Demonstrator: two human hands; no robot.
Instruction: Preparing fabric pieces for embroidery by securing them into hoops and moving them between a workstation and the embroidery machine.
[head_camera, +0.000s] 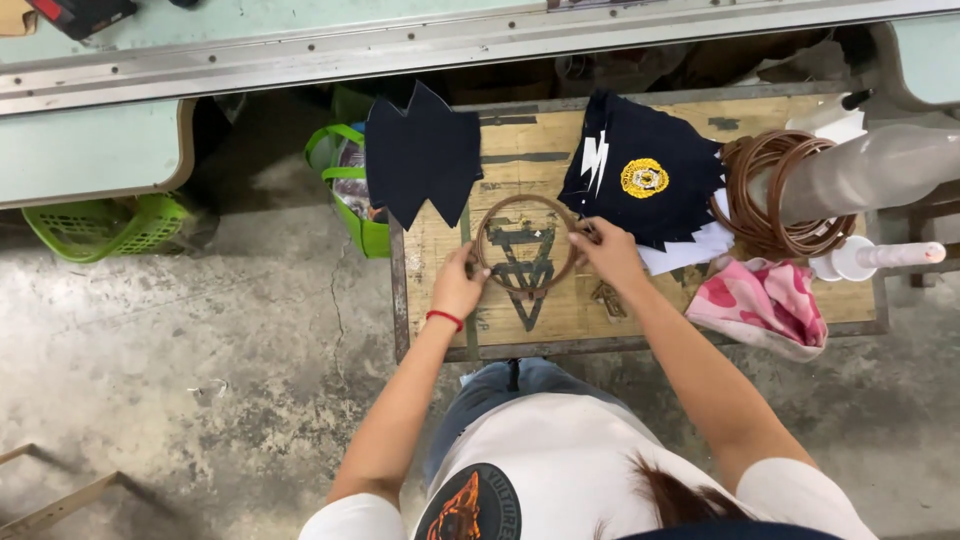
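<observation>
Wooden table (640, 320) bears a brown hoop (527, 246), pinched by left hand (457, 285) and right hand (610, 252).

Two bare hands are present: one left hand (457, 287) and one right hand (610, 255). One brown wooden embroidery hoop (527, 243) lies between them. Dark navy jagged-edged fabric pieces: two groups, one plain (422, 150) and one bearing a round yellow badge (645, 170). One bundle of brown hoops (775, 195) hangs on a post; the hoop count within it cannot be determined. Green plastic baskets: two (105, 225) (350, 185). One pink patterned cloth (765, 305)
</observation>
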